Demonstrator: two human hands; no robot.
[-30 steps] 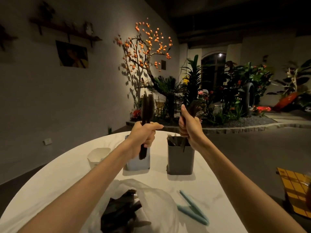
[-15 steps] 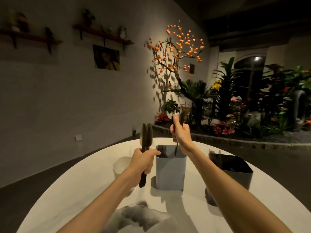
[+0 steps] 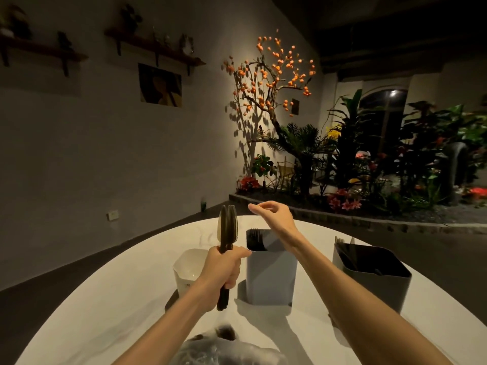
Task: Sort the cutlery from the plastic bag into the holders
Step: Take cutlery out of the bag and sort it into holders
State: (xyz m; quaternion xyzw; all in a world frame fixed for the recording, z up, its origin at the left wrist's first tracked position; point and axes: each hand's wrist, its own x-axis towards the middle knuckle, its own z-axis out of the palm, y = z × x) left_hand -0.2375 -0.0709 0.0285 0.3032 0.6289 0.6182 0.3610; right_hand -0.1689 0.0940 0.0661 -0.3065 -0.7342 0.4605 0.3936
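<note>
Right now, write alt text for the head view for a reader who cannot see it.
Over a white round table, the left hand grips a bundle of dark plastic cutlery upright while the right hand hovers open above a light grey holder with forks inside. A white cup, a dark grey holder and a plastic bag also sit there.

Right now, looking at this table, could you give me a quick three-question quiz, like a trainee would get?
1. True or false: the right hand holds a fork.
2. Which holder has forks in it: A the white cup, B the middle holder, C the plastic bag?
3. Fill in: the left hand grips a bundle of dark ____.

Key: 1 false, it is empty above the middle holder. 2 B. 3 cutlery.
</note>
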